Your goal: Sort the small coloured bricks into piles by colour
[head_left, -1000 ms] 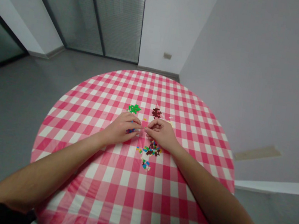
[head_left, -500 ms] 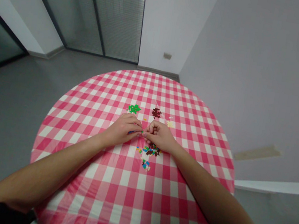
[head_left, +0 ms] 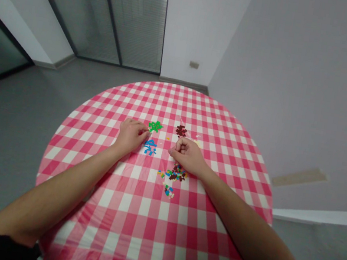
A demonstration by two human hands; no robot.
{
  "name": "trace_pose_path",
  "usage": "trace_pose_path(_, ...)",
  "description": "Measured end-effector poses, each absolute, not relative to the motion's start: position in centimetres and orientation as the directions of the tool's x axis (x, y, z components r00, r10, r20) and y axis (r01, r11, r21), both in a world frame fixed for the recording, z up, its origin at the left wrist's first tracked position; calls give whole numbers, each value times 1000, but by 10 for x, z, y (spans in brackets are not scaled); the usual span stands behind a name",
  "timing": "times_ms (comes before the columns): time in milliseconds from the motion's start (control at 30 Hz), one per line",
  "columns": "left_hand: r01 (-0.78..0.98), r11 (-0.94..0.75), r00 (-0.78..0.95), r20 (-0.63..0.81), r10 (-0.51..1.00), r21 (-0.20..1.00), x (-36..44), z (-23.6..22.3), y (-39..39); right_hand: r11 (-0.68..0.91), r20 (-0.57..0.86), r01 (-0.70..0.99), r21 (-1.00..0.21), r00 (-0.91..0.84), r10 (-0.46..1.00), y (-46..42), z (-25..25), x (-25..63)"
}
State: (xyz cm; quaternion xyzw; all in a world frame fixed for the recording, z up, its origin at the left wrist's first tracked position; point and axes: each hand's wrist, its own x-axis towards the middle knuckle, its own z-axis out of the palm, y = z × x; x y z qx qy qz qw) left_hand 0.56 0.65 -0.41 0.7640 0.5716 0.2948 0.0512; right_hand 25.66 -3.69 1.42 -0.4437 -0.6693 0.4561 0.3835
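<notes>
Tiny plastic bricks lie in separate clusters down the middle of a round tabletop covered with a pink-and-white gingham cloth: a green heap, a dark red heap, a small blue group and a mixed-colour scatter, with a smaller multicoloured patch just below it. The left hand rests near the green heap, its fingers curled over and almost touching it; the view is too coarse to say whether they hold a brick. The right hand is closed in a loose fist — its forefinger points toward the blue group, and nothing shows in its grip. It sits between the dark red heap and the mixed scatter, with pale yellow bricks just beside it. Beyond the tabletop lie a grey floor, a white wall and a glass partition with blinds.
</notes>
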Motion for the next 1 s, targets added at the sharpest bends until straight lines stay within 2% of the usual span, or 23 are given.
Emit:
trace_pose_path(133, 861, -291, 149, 341, 928, 416, 6, -6, 6, 196, 116, 244, -950, -308, 944, -35, 14, 259)
trace_pose_path(267, 850, -318, 177, 340, 924, 420, 5, -8, 4, 228, 150, 230, -946, -313, 938, -31, 17, 264)
trace_pose_path(367, 851, -324, 193, 328, 925, 413, 5, -8, 2, 255, 132, 308, -917, -369, 920, -35, 23, 266)
trace_pose_path(500, 863, -314, 192, 316, 929, 397, 6, -8, 1, 369, 4, 475, -799, -609, 793, -48, 31, 259)
trace_pose_path(633, 862, -320, 201, 316, 927, 392, 6, -8, 2, 601, -14, 497, -626, -778, 629, -61, 33, 248)
trace_pose_path(767, 849, -357, 233, 332, 914, 389, 6, -8, 3, 676, -26, 540, -502, -790, 612, -68, 32, 242)
trace_pose_path(1000, 832, -409, 286, 342, 895, 374, 6, -9, 5, 662, -73, 616, -426, -753, 654, -72, 32, 237)
